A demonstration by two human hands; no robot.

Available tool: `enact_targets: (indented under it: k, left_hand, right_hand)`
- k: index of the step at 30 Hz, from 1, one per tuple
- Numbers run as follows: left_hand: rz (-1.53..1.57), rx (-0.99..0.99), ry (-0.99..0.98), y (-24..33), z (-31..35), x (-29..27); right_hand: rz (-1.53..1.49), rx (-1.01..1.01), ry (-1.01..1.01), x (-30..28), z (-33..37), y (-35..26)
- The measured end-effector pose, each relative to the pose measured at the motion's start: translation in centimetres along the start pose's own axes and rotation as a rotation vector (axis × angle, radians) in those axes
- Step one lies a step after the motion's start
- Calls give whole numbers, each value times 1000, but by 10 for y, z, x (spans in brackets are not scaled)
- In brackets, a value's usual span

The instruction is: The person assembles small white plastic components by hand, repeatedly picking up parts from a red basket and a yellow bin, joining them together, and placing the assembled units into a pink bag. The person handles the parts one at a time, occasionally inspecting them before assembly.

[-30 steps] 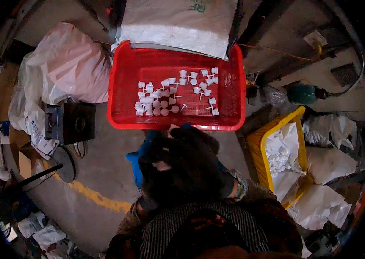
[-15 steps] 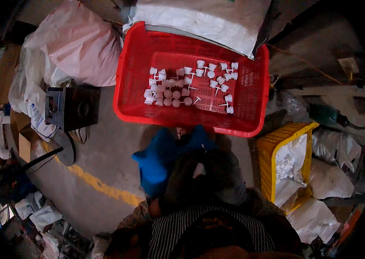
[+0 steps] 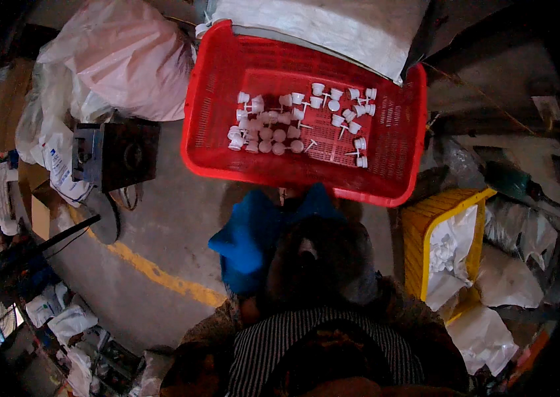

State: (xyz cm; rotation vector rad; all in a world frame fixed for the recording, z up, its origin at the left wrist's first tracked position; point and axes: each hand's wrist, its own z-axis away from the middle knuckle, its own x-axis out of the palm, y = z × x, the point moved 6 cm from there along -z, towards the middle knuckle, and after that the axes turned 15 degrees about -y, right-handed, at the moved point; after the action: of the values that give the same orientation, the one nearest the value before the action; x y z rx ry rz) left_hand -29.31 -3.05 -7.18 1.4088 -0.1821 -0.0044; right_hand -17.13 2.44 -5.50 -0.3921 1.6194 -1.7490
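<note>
Close in front of my body, my left hand (image 3: 286, 258) and my right hand (image 3: 346, 255) are drawn together, both in dark gloves and deep shadow. A small pale piece (image 3: 307, 247) shows between them, too dim to name. The fingers look curled in, but their outline is mostly lost in the dark. Just beyond the hands stands a red plastic basket (image 3: 227, 173). On its floor lie many small white plastic pieces (image 3: 271, 135) with round caps and thin stems, some upside down, some on their sides. Blue cloth (image 3: 247, 241) shows beside and beyond my hands.
On the right stands a yellow crate (image 3: 416, 248) lined with white plastic and holding small white pieces. Left are a large pinkish bag (image 3: 128, 63), a dark box (image 3: 121, 157) and a black pole (image 3: 68, 235) on a round base. A white sack (image 3: 333, 30) lies behind the basket.
My hands have come closer together and merge into one dark shape. The whole view has shifted slightly, so the basket appears a little farther right and tilted. The pieces inside lie as before.
</note>
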Motion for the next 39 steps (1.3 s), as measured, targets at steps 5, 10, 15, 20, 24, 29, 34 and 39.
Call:
enact_targets:
  k: [5,10,15,20,24,29,34,39]
  left_hand:
    - [-38,0,-3,-12,-2,2]
    - [309,-206,-32,6,-10,3]
    - [-417,300,-225,11,-21,-3]
    - [-222,151,-212,15,-12,6]
    - [-281,180,-86,9,-4,10]
    - [-271,235,-80,9,1,12]
    - [-271,247,-8,18,1,10]
    - [-92,84,63,-50,-8,15]
  right_hand:
    - [323,65,-14,-3,-5,-14]
    - [450,6,-62,-19,-21,-34]
    - [472,-75,-129,-27,-17,-41]
    - [638,-104,-148,-21,-1,-40]
    - [480,-121,-199,-27,0,-43]
    - [417,-133,-221,-31,-3,-41]
    - [389,-3,-262,-27,-3,-28]
    - [189,101,-223,-28,-14,-28]
